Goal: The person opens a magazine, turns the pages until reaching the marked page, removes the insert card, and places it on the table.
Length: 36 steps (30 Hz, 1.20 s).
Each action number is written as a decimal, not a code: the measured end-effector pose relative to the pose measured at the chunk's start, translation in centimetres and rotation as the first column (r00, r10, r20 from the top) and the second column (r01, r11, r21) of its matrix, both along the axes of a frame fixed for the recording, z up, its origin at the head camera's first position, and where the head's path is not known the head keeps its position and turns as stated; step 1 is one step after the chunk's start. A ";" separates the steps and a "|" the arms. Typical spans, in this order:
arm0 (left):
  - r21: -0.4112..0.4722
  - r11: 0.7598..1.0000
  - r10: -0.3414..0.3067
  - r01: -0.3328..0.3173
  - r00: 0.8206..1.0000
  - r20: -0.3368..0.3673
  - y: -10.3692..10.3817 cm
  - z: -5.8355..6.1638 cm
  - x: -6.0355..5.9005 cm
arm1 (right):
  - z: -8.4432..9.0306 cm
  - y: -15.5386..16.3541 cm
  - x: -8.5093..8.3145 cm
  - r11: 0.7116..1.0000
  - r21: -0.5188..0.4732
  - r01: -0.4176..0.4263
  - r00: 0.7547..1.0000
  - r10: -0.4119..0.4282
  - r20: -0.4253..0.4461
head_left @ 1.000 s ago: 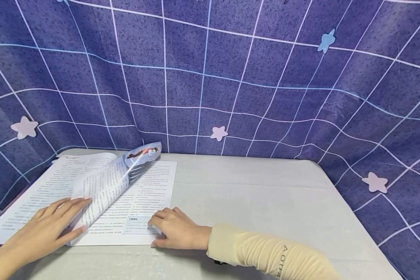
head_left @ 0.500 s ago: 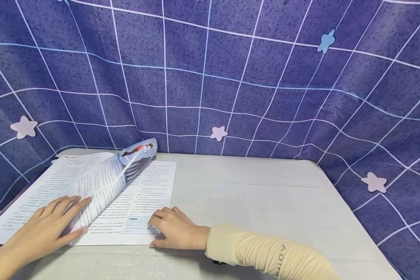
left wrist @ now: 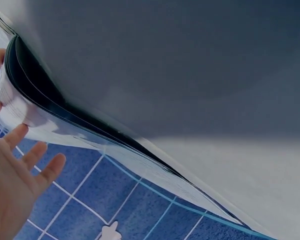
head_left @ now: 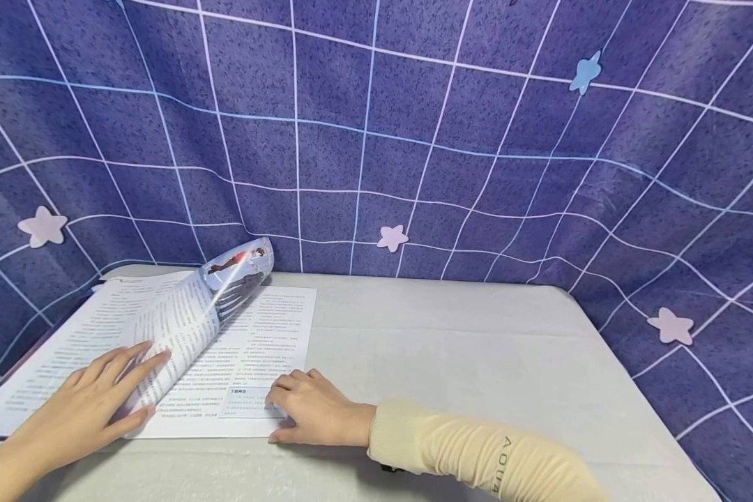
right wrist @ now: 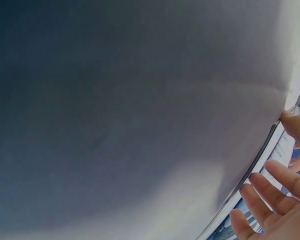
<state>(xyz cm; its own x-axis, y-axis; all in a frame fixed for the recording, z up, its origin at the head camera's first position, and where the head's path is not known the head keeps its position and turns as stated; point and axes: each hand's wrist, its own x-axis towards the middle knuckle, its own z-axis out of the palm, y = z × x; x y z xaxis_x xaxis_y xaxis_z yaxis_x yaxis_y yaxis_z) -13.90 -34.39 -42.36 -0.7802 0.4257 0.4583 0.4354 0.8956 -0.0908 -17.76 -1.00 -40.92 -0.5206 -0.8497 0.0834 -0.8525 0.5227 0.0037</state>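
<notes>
Turning pages of the open book (head_left: 163,348) at the lower left, on the grey table (head_left: 477,362).
The left hand (head_left: 81,411) lies open with flat fingers on the arched pages (head_left: 182,328); the right hand (head_left: 316,411), fingers bent, presses the lower right page corner. I think pressing evenly avoids creases.

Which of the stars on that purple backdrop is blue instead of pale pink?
The blue star, high up at the right on the backdrop. The other stars lower down are pale pink.

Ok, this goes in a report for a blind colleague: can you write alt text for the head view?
An open book lies at the left of a grey table. The left hand presses flat on a bundle of arched pages, and the right hand rests on the right page's lower corner. A purple grid curtain with stars hangs behind.
</notes>
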 end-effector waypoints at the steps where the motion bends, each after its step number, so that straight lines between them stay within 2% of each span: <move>1: -0.007 1.000 0.002 -0.002 1.000 -0.001 0.0 0.0 0.0 | 0.0 0.0 0.0 1.000 0.002 0.001 1.000 -0.001 0.003; 9: -0.029 1.000 0.008 -0.008 1.000 -0.001 0.1 0.0 0.1 | 0.0 0.0 -0.1 1.000 0.011 -0.002 1.000 0.001 0.007; 28: -0.015 1.000 -0.017 0.017 1.000 -0.023 -0.3 -0.1 0.1 | 0.4 -0.1 -0.2 0.999 0.025 -0.024 1.000 0.024 0.000; 36: -0.035 0.999 0.003 -0.003 1.000 0.002 -0.4 -0.2 0.2 | 0.5 0.0 -0.3 0.999 0.029 -0.027 1.000 0.026 0.014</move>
